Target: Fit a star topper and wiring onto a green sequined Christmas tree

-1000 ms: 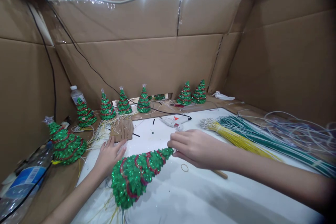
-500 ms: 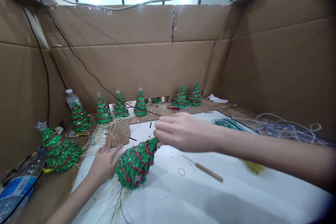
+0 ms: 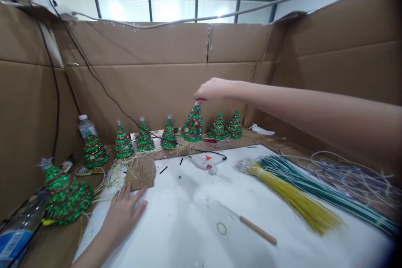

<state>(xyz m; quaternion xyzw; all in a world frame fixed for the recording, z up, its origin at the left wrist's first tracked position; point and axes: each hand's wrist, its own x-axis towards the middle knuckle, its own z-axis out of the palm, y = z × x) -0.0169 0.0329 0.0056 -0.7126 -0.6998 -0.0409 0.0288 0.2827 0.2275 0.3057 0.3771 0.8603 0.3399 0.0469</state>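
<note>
My right hand reaches to the back of the bench and pinches the tip of a green sequin Christmas tree with red trim. This tree stands upright in the back row, between a smaller tree on its left and two more trees on its right. My left hand lies flat and open on the white table top, fingers spread, beside a piece of ridged cardboard.
More trees line the back left, and a larger one stands at the near left. A glue gun, a wooden-handled awl, a rubber band, yellow and green wire bundles and water bottles lie about. Cardboard walls enclose the bench.
My right hand has carried the tree by its tip from the near table, up and away, and stood it in the back row. My left hand has let go and rests flat.
</note>
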